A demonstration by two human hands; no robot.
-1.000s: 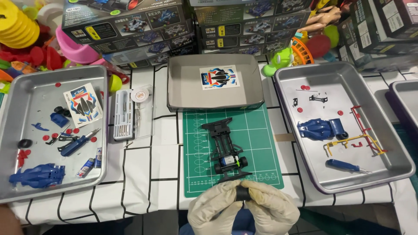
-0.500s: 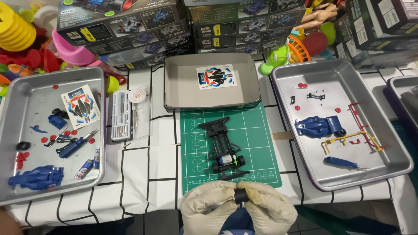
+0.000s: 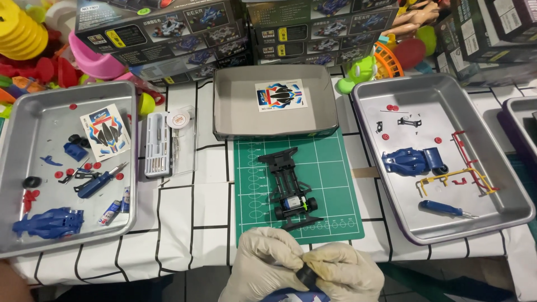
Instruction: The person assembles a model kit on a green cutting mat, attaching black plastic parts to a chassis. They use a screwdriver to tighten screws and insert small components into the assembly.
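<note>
Head view looks down on a counter [image 3: 184, 223] under a white cloth with black lines, backed by a row of dark model-kit boxes [image 3: 162, 28] and bright plastic toys.

Largest on it are two metal trays. The left tray [image 3: 33, 246] holds a blue car body shell [image 3: 47, 222], a sticker sheet [image 3: 105, 132], a blue-handled screwdriver [image 3: 99, 182] and scattered red and black bits. The right tray [image 3: 509, 184] holds another blue body [image 3: 414, 161], a red and yellow parts frame [image 3: 464, 176] and a second blue screwdriver [image 3: 444, 209]. Between them stands a shallow grey box lid [image 3: 229, 112] with a sticker sheet of its own, touching the far edge of a green cutting mat [image 3: 335, 184]. On the mat lies a black toy-car chassis [image 3: 291, 190], its wheels only at the near end, a small motor showing between them. A clear case of small tools [image 3: 159, 144] lies just beside the left tray.

At the bottom edge, near the mat but apart from it, both gloved hands meet. The left hand [image 3: 265, 265] and right hand [image 3: 347, 274] are pressed close, fingertips pinching a small dark round part [image 3: 306, 275] between them; it is mostly hidden, so its exact kind cannot be told, though it looks like a little wheel or tyre.

Such a part is likely very light and, if rubber, slightly soft and grippy; gloves dull the feel, so it could slip away. Its rim seems the best place to grip, between thumb and forefinger.
</note>
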